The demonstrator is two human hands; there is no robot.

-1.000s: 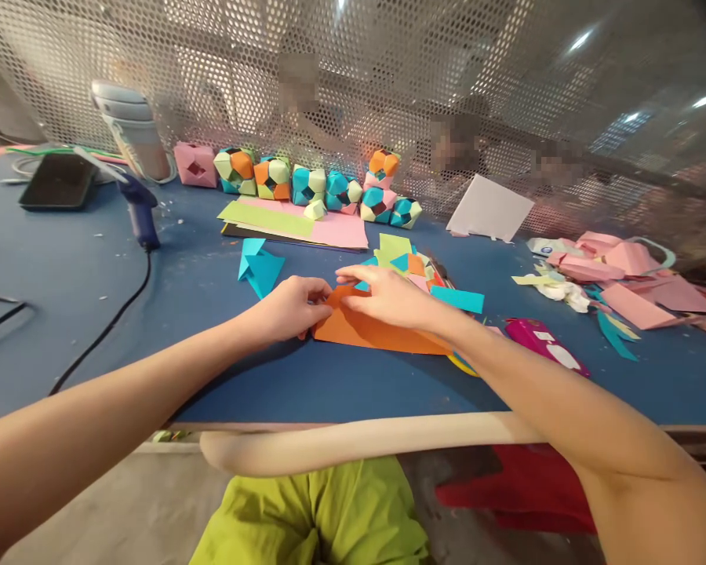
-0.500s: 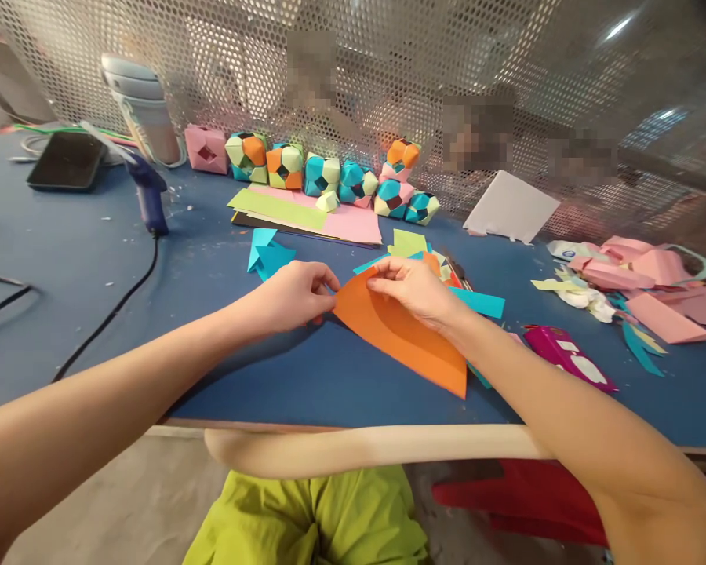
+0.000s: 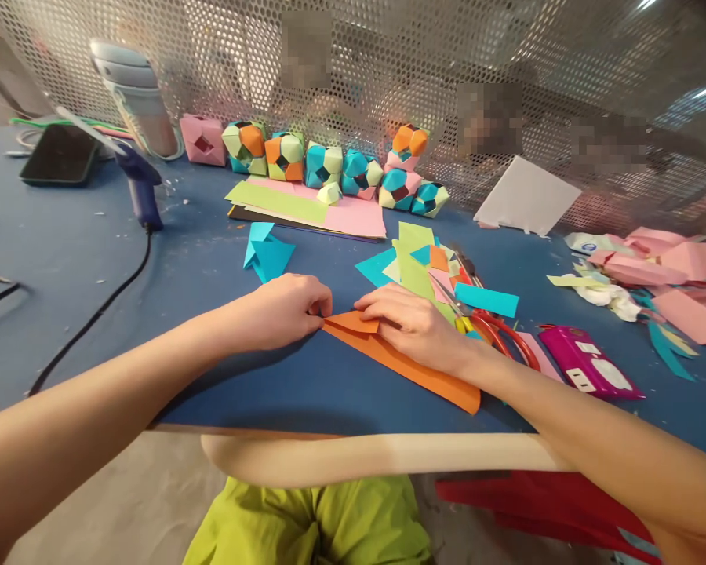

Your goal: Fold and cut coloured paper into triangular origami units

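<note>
An orange sheet of paper (image 3: 415,369), folded into a long narrow strip, lies flat on the blue table (image 3: 200,275) in front of me. My left hand (image 3: 285,310) is curled, with its fingertips pinching the strip's pointed left end. My right hand (image 3: 415,326) lies over the middle of the strip, fingers together, pressing a folded flap down. The strip's right end sticks out below my right wrist.
Paper cubes (image 3: 323,165) line the mesh screen at the back, with green and pink sheets (image 3: 306,208) before them. Folded blue paper (image 3: 266,253), scissors (image 3: 494,329), a magenta case (image 3: 588,365), paper scraps (image 3: 653,271), a glue gun (image 3: 138,188) and a phone (image 3: 59,153) lie around. People sit behind the mesh.
Half a second ago both hands held the orange sheet lifted and curved above the table. It now lies flat, folded narrower, with my right hand pressing on it.
</note>
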